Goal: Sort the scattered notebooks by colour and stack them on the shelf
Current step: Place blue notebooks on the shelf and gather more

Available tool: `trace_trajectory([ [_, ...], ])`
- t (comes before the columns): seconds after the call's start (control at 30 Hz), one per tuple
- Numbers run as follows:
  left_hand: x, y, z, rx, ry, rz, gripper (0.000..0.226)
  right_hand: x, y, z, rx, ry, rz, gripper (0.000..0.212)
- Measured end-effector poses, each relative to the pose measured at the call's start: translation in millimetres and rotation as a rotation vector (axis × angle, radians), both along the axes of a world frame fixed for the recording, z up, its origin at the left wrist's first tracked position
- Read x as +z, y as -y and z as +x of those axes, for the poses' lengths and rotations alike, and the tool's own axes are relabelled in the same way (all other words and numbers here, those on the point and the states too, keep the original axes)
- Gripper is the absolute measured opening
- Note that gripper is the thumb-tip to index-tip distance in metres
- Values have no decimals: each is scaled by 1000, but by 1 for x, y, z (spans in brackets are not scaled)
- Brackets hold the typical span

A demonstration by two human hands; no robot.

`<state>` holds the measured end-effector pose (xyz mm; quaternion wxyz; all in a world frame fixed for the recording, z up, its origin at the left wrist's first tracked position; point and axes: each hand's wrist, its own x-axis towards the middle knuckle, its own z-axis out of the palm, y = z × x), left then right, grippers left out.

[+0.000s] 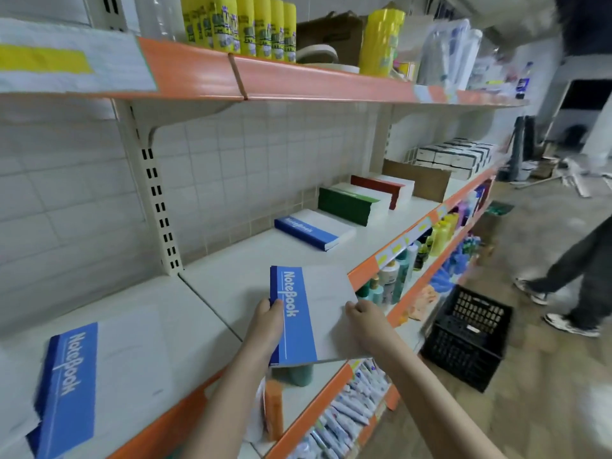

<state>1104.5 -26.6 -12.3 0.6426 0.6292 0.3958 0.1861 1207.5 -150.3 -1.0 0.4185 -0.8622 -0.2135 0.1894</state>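
Observation:
I hold a blue-spined notebook (314, 319) over the front edge of the white shelf (231, 276). My left hand (268, 321) grips its spine side and my right hand (364, 318) pinches its right edge. A stack of blue notebooks (314, 228) lies further along the shelf, then a green stack (347, 205) and a red stack (384, 188). More blue notebooks (76, 385) lie at the near left.
A brown cardboard divider (420, 178) and white boxes (457, 155) stand beyond the red stack. Yellow cans (245, 24) fill the upper shelf. A black crate (470, 336) sits on the floor at the right, where another person's legs (576, 276) stand.

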Motion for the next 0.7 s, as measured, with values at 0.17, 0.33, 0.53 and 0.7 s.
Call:
trace_trajectory([
  [0.17,2,16,32,-26,4,1,28,-1,20,25,-39,-22,11,35],
  [0.33,4,26,68,-68,26,17,21,-3,32,55,-92,-16,22,37],
  [0.53,-2,27,121,-103,41,-10,25,-2,37,105,-109,2,0,40],
  [0.7,8,17,165,-103,75,-5,21,6,26,150,-86,5,20,38],
])
